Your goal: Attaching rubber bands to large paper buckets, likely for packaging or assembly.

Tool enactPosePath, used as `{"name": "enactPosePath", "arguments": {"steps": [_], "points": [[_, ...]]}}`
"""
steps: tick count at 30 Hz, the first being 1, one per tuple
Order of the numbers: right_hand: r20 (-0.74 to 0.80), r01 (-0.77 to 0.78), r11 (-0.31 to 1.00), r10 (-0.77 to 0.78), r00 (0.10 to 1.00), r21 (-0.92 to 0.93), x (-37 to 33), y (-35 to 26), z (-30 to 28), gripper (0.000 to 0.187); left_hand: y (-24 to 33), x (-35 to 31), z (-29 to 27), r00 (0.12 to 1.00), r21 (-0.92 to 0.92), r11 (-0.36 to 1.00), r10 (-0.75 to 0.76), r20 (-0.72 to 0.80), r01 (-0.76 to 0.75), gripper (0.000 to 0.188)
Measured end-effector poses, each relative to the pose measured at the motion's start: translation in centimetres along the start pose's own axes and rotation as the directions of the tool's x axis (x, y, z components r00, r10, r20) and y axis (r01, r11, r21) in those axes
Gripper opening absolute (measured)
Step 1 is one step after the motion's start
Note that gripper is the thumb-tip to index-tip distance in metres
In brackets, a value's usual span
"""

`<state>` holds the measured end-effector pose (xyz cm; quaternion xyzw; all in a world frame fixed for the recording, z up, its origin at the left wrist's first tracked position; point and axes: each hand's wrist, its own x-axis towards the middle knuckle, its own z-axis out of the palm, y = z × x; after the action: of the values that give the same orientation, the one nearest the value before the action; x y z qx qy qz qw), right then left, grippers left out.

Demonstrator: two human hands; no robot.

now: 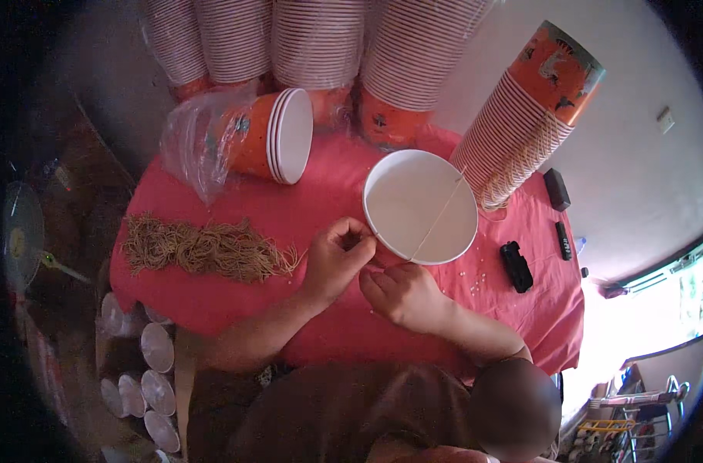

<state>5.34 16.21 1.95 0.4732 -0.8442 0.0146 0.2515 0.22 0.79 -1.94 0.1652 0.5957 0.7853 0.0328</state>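
A round white-lined paper bucket (394,208) sits on the red cloth, its mouth tilted toward me. One thin pale cord (442,210) stretches across the mouth from the far right rim to the near rim. My left hand (337,255) is at the near left rim, thumb and forefinger pinched together. My right hand (405,297) is closed just below the near rim, close to the cord's end. What the fingertips of either hand hold is hidden. To the left of my hands lies a loose bundle of tan cords (205,248).
Tall stacks of nested paper buckets (317,46) stand along the back. A leaning stack with cord handles (513,131) is behind right. Orange buckets in plastic (251,139) lie back left. A black case (517,267), marker (563,241) and dark block (557,190) lie right.
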Motion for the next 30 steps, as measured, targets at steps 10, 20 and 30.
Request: {"name": "enactPosePath", "arguments": {"steps": [10,20,30], "points": [[-0.063,0.033,0.997,-0.029,0.998,0.071,0.6,0.7,-0.2,0.024,0.0,0.3,0.0,0.997,0.114,0.991,0.072,-0.028,-0.068,0.007],[0.023,0.082,0.969,-0.09,0.996,0.234,-0.2,2.2,-1.2,0.016,1.6,-0.2,-0.8,0.99,0.245,0.963,0.091,0.105,-0.114,0.009],[0.045,-0.035,0.97,0.025,0.999,0.241,-1.7,2.6,-3.0,0.014,2.6,1.8,-2.3,0.793,0.629,0.505,0.508,0.337,-0.591,0.035]]}}
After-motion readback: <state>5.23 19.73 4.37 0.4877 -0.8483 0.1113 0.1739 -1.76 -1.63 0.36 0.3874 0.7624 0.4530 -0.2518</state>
